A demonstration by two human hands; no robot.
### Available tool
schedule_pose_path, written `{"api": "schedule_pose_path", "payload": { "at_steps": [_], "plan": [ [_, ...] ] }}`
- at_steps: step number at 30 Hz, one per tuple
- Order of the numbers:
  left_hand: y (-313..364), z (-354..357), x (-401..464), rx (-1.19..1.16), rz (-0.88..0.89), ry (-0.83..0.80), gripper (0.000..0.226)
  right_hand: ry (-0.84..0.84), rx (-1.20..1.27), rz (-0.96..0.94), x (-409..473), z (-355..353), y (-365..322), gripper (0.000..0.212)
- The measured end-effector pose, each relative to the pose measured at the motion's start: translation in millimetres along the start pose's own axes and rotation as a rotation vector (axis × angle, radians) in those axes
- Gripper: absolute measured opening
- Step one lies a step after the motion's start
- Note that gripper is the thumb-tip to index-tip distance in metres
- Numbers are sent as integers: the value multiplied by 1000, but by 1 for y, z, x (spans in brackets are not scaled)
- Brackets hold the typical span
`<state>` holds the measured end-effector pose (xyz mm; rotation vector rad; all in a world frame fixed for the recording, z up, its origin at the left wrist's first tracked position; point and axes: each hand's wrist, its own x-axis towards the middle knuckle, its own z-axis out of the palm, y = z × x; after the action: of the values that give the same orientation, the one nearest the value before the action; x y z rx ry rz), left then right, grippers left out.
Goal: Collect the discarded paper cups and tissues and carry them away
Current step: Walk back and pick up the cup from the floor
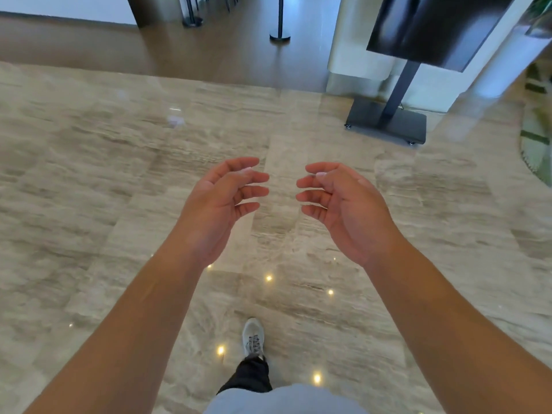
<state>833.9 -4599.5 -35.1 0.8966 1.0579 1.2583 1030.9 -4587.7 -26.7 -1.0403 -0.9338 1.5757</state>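
No paper cup or tissue shows anywhere in this view. My left hand and my right hand are held out in front of me at about the same height, palms facing each other, a gap between their fingertips. The fingers of both are loosely curled and hold nothing. Both forearms are bare. Below them my foot in a grey shoe steps on the polished stone floor.
A black display screen on a wheeled stand with a flat dark base stands at the upper right, beside a white pillar. Two black barrier posts stand on the brown floor at the back. Green plants edge the far right.
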Motion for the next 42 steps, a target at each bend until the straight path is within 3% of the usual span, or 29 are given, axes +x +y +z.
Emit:
{"api": "schedule_pose_path", "payload": {
  "at_steps": [15, 26, 35, 42],
  "plan": [
    [76, -48, 256, -7, 9, -82, 29, 83, -11, -77, 242, 58, -65, 19],
    [64, -31, 439, 27, -37, -39, 30, 88, 33, -39, 430, 10, -81, 20],
    [104, 40, 629, 49, 1, -41, 31, 65, 31, -34, 605, -40, -150, 17],
    [115, 71, 725, 58, 9, -69, 31, 74, 22, -51, 693, -66, -184, 18]
  ]
}}
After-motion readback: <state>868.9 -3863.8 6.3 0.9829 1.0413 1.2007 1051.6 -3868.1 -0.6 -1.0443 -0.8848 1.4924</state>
